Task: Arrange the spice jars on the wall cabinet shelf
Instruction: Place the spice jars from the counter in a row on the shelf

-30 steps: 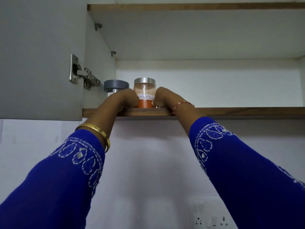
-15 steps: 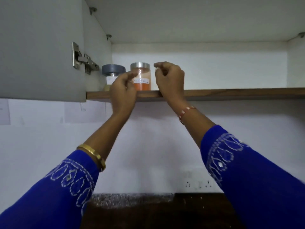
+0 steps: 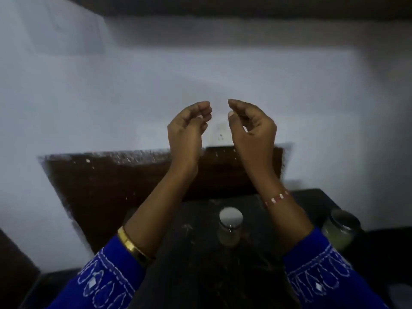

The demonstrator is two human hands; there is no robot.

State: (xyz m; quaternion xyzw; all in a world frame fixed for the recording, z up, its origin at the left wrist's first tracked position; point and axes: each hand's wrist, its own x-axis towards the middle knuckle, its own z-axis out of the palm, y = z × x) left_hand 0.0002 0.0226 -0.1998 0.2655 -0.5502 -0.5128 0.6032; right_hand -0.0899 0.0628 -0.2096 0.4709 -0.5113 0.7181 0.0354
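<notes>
Above the dark counter (image 3: 200, 253), both hands raised in front of the white wall, apart from each other. Left hand (image 3: 186, 130) and right hand (image 3: 253, 128): fingers loosely curled, half open, nothing held. Spice jar with pale lid (image 3: 230, 227) upright on counter between the forearms. Second jar (image 3: 340, 228) at right, near the right sleeve. Frame blurred.

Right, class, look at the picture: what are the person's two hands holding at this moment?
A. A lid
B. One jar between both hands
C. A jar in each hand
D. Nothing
D: the left hand and right hand are raised with fingers curled and nothing in them, while two jars stand below on the dark counter.
</notes>
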